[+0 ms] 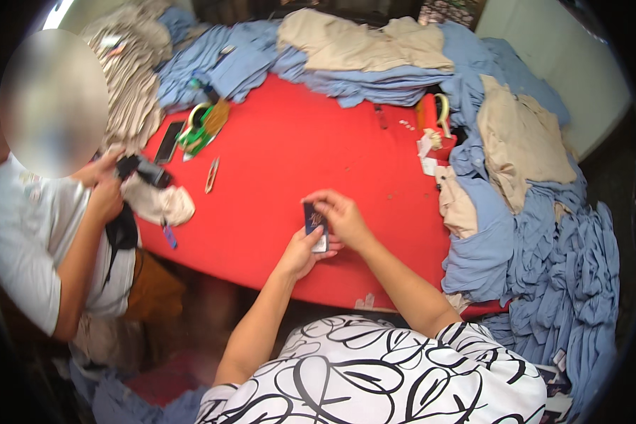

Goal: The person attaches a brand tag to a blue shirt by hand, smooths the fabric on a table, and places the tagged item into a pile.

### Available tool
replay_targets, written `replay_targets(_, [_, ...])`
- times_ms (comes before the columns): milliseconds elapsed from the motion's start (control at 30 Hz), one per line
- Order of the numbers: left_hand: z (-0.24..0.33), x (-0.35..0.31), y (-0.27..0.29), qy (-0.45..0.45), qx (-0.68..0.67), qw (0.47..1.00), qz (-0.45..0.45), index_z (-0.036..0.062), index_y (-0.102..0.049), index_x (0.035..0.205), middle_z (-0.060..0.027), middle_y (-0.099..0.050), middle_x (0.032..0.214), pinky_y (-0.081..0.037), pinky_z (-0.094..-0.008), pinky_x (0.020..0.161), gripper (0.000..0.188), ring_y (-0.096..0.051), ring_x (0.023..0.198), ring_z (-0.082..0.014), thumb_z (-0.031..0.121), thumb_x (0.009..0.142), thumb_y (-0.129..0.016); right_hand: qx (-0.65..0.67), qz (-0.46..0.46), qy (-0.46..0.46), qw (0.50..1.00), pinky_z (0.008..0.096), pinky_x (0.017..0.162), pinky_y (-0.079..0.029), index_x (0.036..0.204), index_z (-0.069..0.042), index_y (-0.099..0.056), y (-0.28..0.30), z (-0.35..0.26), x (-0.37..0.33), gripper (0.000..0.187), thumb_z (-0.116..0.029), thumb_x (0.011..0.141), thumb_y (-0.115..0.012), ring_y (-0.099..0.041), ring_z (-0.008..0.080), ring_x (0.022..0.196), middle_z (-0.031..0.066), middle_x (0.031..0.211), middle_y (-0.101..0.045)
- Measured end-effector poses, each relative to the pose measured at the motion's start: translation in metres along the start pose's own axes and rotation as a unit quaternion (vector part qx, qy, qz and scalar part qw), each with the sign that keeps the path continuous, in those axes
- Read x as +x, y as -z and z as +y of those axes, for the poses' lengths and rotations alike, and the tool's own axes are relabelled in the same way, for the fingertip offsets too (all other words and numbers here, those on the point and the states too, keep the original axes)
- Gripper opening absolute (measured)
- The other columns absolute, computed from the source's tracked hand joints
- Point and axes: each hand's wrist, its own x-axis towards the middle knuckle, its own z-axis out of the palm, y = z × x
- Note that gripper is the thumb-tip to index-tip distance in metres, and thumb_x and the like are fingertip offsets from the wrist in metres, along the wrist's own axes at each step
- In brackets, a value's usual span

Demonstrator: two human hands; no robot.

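Observation:
Over the front part of the red table, both my hands meet at a dark blue hang tag (pixel 316 218) with light print and a white lower part. My left hand (pixel 304 251) grips it from below, thumb laid across its face. At the tag's top end, my right hand (pixel 338 215) pinches the edge between thumb and fingertips. Whether it is one tag or a small stack I cannot tell. Bare red tabletop (pixel 261 191) surrounds my hands.
Piles of blue garments (pixel 473 261) and beige garments (pixel 374 42) line the far and right edges. At left a co-worker (pixel 56 240) handles a black object. Near them lie a phone (pixel 169 143), thread snips (pixel 212 175), a tape dispenser (pixel 203 127) and a beige cloth (pixel 159 201).

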Motion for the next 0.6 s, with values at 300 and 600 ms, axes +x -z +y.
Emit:
replay_targets(300, [0.010, 0.014, -0.024, 0.024, 0.173, 0.983, -0.056, -0.0044, -0.051, 0.123, -0.0206, -0.068, 0.106, -0.059, -0.0363, 0.082, 0.030, -0.071, 0.097, -0.0281, 0.018, 0.105, -0.046, 0.047, 0.045, -0.083, 0.994, 0.0260, 0.089, -0.050, 0.119, -0.001, -0.065, 0.052, 0.000, -0.003, 0.025, -0.005, 0.095, -0.059, -0.064, 0.0119, 0.097, 0.0050, 0.108, -0.068])
replay_targets(600, [0.040, 0.028, -0.001, -0.042, 0.149, 0.988, 0.017, -0.0033, -0.059, 0.118, -0.0069, -0.067, 0.104, -0.051, -0.0260, 0.080, 0.024, -0.063, 0.093, -0.0098, 0.007, 0.097, -0.061, -0.015, 0.019, -0.107, 0.994, 0.0300, 0.086, -0.052, 0.116, -0.001, -0.067, 0.029, -0.003, 0.016, 0.024, -0.009, 0.094, -0.061, -0.065, 0.0142, 0.096, 0.0081, 0.106, -0.070])
